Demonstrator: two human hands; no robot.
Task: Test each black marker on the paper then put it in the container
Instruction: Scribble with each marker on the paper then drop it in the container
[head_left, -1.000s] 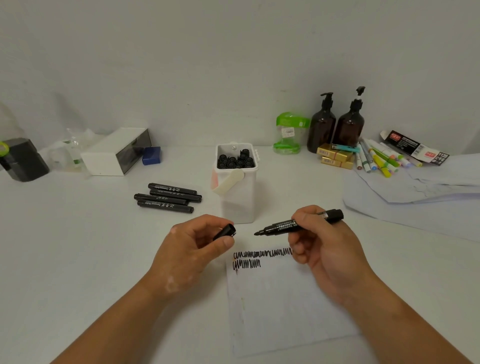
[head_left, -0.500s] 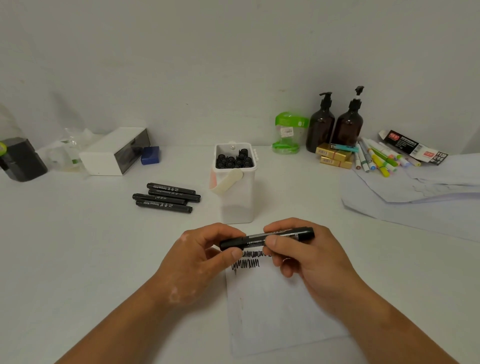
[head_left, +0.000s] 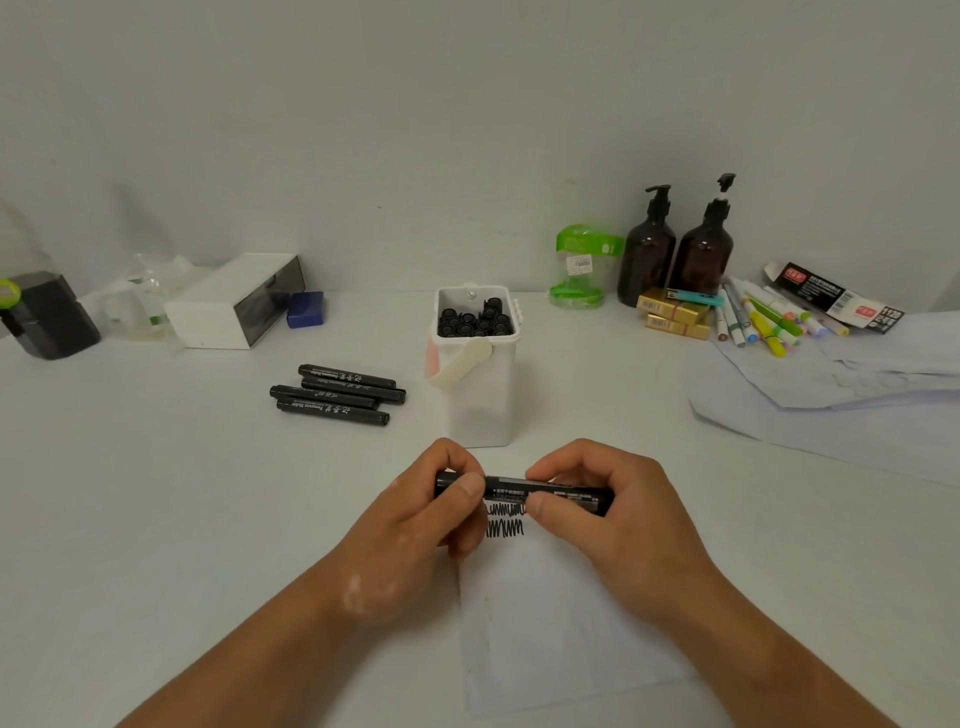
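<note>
view: head camera, the only one supplied.
left hand (head_left: 415, 514): fingers and thumb curled round the cap end of the marker (head_left: 511, 488), thumb pressed on its near side.
right hand (head_left: 613, 514): curled round the barrel, thumb and forefinger pinching it near the middle.
marker position: held level between both hands, just above the top of the paper (head_left: 561, 623), in front of the container (head_left: 480, 405).
cap (head_left: 448, 480): at the left end, mostly hidden by my fingers; i cannot tell whether it is fully seated.
step in hand: as i read it, closing the marker before storing it.
method: i push both hands toward each other along the barrel axis, straight, until the cap stops. a skewed push may leave it loose.
scribbles (head_left: 505, 522): two black rows show under the marker, so i judge the test made.
container state: white, upright, open on top, holding many black marker ends (head_left: 475, 322); a bare patch shows at the far side, so i aim there, marker upright.
waiting markers (head_left: 337, 395): four lie side by side on the table (head_left: 156, 493), left of the container.
</note>
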